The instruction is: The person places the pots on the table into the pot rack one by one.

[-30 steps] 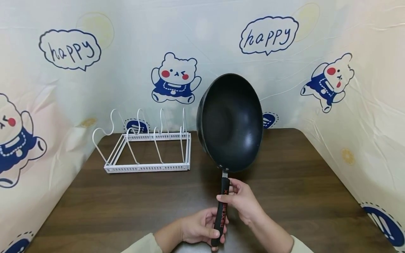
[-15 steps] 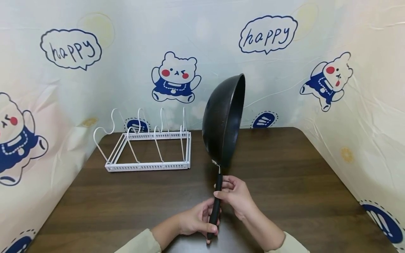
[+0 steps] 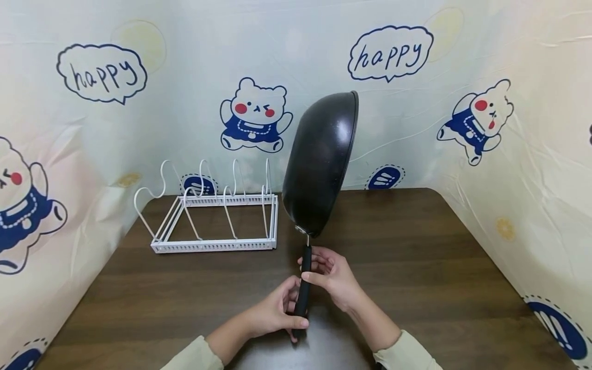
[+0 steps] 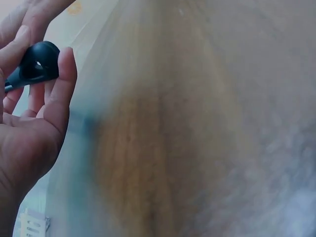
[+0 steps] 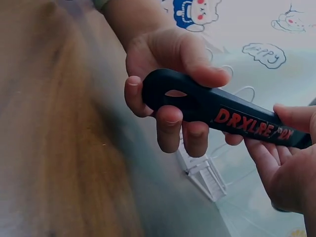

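Observation:
A black wok [image 3: 319, 159] is held upright above the table, its outer side facing me and its open side turned away to the right. Its long black handle [image 3: 302, 288] points down toward me; red lettering shows on the handle [image 5: 252, 123] in the right wrist view. My left hand [image 3: 275, 311] grips the handle near its lower end, thumb across it. Higher up, close to the wok, my right hand [image 3: 333, 277] pinches the handle between thumb and fingers. In the left wrist view, the handle's holed end [image 4: 42, 61] sits within the fingers of my left hand [image 4: 37, 123].
A white rack [image 3: 215, 245] with several curved wire dividers stands on the table, left of the wok. The brown wooden table [image 3: 416, 267] extends to a patterned cloth backdrop [image 3: 185, 61] at the back and both sides.
The wok has turned about its handle, from its dark inside facing me to its outer side showing. Both hands and the handle have shifted slightly left and up, still holding.

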A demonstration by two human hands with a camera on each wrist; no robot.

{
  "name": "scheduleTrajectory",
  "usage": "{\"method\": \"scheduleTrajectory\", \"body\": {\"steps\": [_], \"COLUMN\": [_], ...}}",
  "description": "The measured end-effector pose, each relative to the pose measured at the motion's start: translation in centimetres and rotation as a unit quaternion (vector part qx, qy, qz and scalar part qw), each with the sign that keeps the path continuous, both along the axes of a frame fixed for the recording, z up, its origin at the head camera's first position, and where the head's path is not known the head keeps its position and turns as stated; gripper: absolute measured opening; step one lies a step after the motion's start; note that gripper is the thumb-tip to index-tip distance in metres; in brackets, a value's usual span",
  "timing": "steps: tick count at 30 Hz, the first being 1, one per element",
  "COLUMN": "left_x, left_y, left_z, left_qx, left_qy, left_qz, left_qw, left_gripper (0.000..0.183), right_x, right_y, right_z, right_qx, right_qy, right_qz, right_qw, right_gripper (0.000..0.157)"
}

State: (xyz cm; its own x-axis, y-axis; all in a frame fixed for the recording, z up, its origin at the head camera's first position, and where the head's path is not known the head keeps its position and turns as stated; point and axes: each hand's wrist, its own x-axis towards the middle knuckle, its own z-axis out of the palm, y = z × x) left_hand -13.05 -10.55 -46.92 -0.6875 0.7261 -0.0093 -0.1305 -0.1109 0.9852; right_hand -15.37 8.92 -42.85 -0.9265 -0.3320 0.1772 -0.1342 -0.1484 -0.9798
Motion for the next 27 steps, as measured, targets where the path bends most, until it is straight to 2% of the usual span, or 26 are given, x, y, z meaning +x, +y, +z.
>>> {"method": "scheduleTrajectory", "body": {"steps": [9, 17, 20, 23, 27], "left_x": [-0.3, -0.9, -1.1, -1.3, -1.3], "left_y": [-1.3, -2.7, -3.4, -4.0, -4.9], "left_z": [1.0, 2.5, 3.2, 3.9, 4.6], "left_qx": [-0.025, -0.047, -0.068, -0.091, -0.127], "left_qy": [0.070, 0.136, 0.184, 0.238, 0.267], "left_qz": [0.038, 0.078, 0.101, 0.125, 0.151], "left_qw": [0.9965, 0.9865, 0.9753, 0.9589, 0.9433], "left_gripper": [0.058, 0.055, 0.052, 0.050, 0.051], "right_x": [-1.0, -2.0, -2.3, -2.6, -2.9], "right_y": [-1.5, -3.0, -3.6, -4.2, -4.9], "right_z": [0.7, 2.1, 2.6, 2.9, 3.3], "right_qx": [0.001, -0.002, -0.022, -0.038, -0.056], "right_qy": [0.050, 0.084, 0.087, 0.089, 0.097], "right_qz": [0.014, 0.015, 0.019, 0.024, 0.043], "right_qw": [0.999, 0.996, 0.996, 0.995, 0.993], "right_gripper": [0.044, 0.040, 0.042, 0.042, 0.038]}}
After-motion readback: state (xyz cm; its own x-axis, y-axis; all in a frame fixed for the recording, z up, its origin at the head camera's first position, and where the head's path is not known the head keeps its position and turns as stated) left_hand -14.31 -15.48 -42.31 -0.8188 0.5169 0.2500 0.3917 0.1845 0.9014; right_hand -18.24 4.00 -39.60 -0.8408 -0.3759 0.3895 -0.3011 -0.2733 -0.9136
